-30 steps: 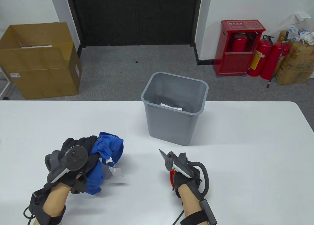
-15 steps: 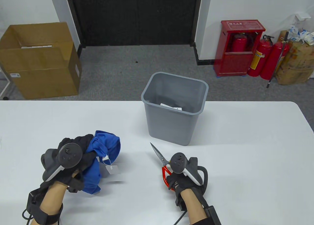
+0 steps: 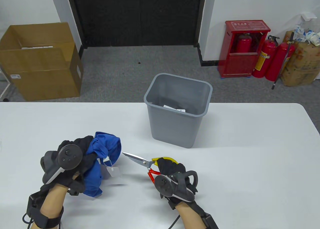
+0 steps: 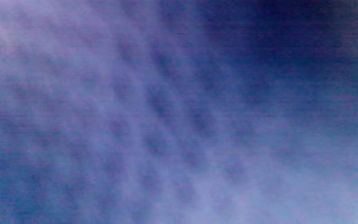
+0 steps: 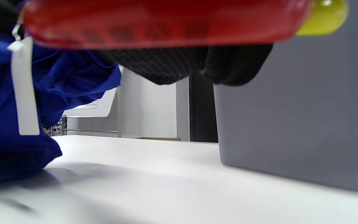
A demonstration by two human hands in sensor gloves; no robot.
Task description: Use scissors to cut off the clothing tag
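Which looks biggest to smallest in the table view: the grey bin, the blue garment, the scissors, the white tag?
1. Grey bin, clearly the largest.
2. Blue garment, bunched and partly hidden by the left hand, so its visible size understates it.
3. Scissors, handles partly covered by the right hand.
4. White tag, smallest.

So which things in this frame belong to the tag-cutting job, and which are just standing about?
Part of the job:
- blue garment, held by the left hand
- white tag hanging from it
- scissors, held by the right hand

Standing about:
- grey bin on the table
- cardboard box
- red extinguisher cabinet and extinguishers on the floor
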